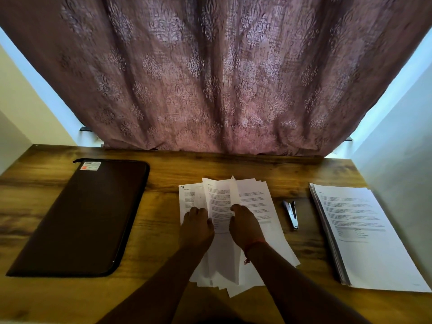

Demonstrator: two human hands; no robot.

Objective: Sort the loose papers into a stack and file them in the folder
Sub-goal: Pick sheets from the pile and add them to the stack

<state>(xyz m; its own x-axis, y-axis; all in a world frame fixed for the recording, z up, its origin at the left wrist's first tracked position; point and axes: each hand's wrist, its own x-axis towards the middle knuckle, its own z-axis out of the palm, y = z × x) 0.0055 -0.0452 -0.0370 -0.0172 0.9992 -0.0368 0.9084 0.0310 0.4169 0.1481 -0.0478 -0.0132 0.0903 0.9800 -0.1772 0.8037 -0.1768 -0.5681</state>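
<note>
— What's going on at the worktop (163, 164)?

— Both hands are in the loose papers (254, 206), which lie fanned out in the middle. The left hand (197, 224) has its fingers curled over the left edge of one sheet (219, 202); the right hand (244, 224) pinches that sheet's right edge, so it bows up off the pile.

— And the folder?

— The dark zip folder (86, 216) lies closed on the left, well apart from the papers. A neat stack (364, 235) sits on the right, with a stapler (291, 213) between it and the loose sheets. A patterned curtain (210, 78) hangs behind.
</note>
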